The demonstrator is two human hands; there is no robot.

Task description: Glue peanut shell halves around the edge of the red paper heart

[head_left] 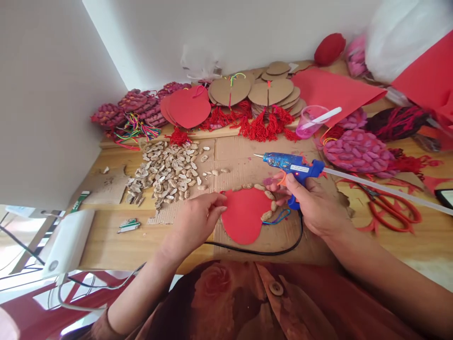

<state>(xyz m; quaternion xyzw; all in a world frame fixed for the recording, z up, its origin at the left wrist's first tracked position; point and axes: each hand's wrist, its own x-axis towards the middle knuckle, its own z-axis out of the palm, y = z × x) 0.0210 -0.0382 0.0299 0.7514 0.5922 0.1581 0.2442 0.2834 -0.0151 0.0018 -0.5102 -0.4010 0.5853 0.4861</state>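
hands (255,212) between peanut shells (166,172), scissors (389,208)

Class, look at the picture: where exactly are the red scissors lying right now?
In the head view, the red scissors lie on the wooden table at the right, beyond the right hand gripping the blue glue gun.

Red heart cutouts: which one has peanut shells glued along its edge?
The red heart pinned by the left hand, shells lining its right rim; the hearts stacked at the back are bare.

Heart cutout (243,215) lies on the counter (106,236); shell pile (166,172) behind-left, scissors (392,210) right, glue gun (292,167) apparently above it.
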